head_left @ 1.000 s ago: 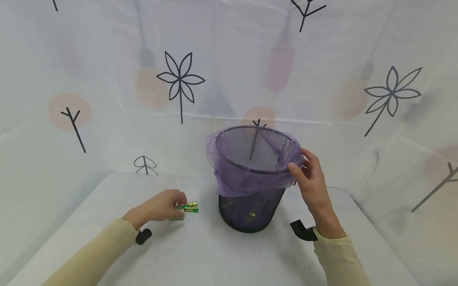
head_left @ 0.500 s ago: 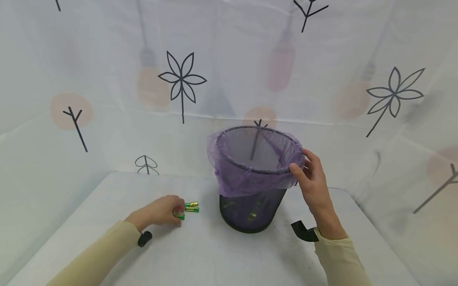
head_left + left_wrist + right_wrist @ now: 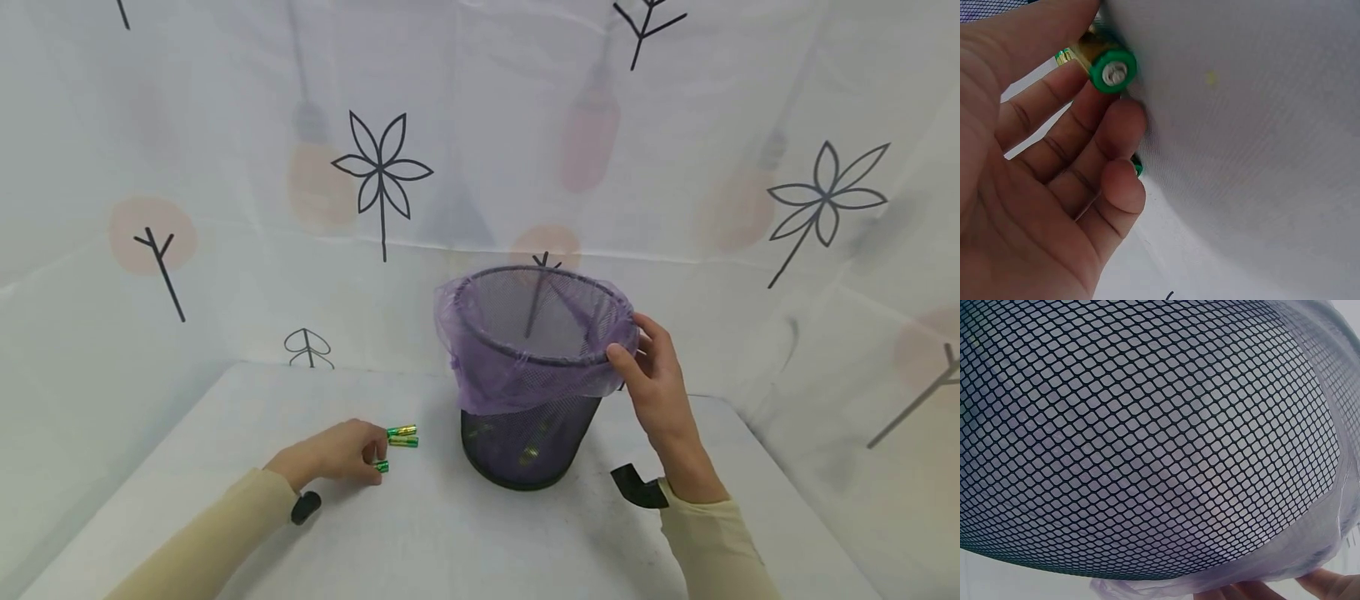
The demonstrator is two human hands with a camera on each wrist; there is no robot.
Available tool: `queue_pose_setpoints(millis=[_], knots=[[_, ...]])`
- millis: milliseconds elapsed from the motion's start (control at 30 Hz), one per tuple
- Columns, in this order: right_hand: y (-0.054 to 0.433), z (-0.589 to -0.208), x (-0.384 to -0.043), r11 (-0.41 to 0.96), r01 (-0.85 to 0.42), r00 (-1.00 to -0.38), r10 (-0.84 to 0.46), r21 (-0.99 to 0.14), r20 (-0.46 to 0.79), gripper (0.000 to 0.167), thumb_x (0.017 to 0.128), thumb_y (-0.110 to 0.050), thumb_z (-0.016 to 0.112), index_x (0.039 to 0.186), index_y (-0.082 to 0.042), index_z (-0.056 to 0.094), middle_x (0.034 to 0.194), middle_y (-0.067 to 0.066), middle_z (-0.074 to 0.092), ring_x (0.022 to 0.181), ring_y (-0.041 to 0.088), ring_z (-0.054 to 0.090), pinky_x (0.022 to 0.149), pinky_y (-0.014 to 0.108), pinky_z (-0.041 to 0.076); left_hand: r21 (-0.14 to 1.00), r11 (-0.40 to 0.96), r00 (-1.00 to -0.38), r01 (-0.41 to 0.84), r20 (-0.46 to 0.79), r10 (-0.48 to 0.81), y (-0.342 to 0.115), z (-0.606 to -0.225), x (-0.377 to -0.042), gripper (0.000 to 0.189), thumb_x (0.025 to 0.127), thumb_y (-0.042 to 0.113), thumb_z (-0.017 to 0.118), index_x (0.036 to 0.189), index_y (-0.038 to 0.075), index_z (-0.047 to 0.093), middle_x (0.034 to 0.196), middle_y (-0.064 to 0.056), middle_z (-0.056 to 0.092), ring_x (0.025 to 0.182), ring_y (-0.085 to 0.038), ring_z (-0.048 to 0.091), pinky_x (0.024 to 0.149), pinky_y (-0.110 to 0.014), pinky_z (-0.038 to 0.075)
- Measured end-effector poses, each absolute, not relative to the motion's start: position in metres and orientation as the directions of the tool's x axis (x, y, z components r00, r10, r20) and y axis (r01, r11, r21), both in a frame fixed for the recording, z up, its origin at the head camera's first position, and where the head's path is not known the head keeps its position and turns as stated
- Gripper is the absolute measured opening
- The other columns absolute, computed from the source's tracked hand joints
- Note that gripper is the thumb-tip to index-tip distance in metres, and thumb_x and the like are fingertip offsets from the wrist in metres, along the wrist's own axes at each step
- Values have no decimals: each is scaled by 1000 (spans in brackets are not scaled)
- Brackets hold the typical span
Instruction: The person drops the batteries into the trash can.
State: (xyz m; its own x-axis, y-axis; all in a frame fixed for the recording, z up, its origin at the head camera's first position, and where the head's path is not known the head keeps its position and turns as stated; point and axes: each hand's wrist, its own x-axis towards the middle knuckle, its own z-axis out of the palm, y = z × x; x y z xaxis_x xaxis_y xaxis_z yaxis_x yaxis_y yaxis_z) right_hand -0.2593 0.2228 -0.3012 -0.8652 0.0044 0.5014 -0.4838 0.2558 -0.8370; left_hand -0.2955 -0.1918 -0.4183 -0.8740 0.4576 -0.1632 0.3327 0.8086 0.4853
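Observation:
My left hand (image 3: 341, 454) is low over the table, its thumb and fingers around a green-and-gold battery (image 3: 382, 467). In the left wrist view that battery (image 3: 1109, 65) shows its green end between thumb and fingertips. Just beyond the fingers lie two more batteries (image 3: 402, 430), side by side and partly hidden by the hand. My right hand (image 3: 652, 383) grips the rim of a dark mesh wastebasket (image 3: 517, 450), thumb in front and fingers behind. A purple bin bag (image 3: 487, 379) lines the basket and folds over its rim. Blurry gold-green items show through the mesh near the bottom.
The white table (image 3: 442, 542) stretches beneath everything. A patterned white curtain (image 3: 480, 167) hangs close behind and at both sides. The wastebasket leans slightly and stands right of the batteries.
My left hand has moved slightly down and toward the front, and the nearest battery has shifted the same way, apart from the other two. The right hand and wastebasket stay where they were.

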Motion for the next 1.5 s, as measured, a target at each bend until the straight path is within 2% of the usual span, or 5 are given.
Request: queue_pose_setpoints(millis=[267, 1300, 1500], knots=[[223, -302, -260, 234, -492, -863, 0, -839, 506, 60, 97, -19, 54, 149, -13, 23, 138, 20, 38, 116, 16, 47, 87, 16, 40, 504, 798, -866, 331, -173, 469, -193, -422, -295, 20, 76, 18, 80, 85, 18, 61, 76, 1, 56, 70, -17, 52, 58, -32, 45], [224, -301, -260, 300, -481, -862, 10, -823, 507, 61, 97, -22, 53, 150, -15, 23, 138, 17, 41, 116, 17, 47, 88, 19, 40, 555, 760, -852, 339, -162, 498, -193, -422, -291, 17, 80, 18, 76, 88, 19, 62, 76, 3, 56, 70, -13, 52, 59, -29, 44], [224, -301, -259, 315, -475, -864, 9, -822, 503, 62, 97, -23, 53, 150, -15, 22, 139, 16, 40, 119, 18, 46, 90, 21, 40, 572, 722, -834, 388, -117, 540, -191, -413, -290, 17, 80, 19, 76, 88, 18, 62, 72, 3, 56, 66, -12, 51, 57, -28, 42]])
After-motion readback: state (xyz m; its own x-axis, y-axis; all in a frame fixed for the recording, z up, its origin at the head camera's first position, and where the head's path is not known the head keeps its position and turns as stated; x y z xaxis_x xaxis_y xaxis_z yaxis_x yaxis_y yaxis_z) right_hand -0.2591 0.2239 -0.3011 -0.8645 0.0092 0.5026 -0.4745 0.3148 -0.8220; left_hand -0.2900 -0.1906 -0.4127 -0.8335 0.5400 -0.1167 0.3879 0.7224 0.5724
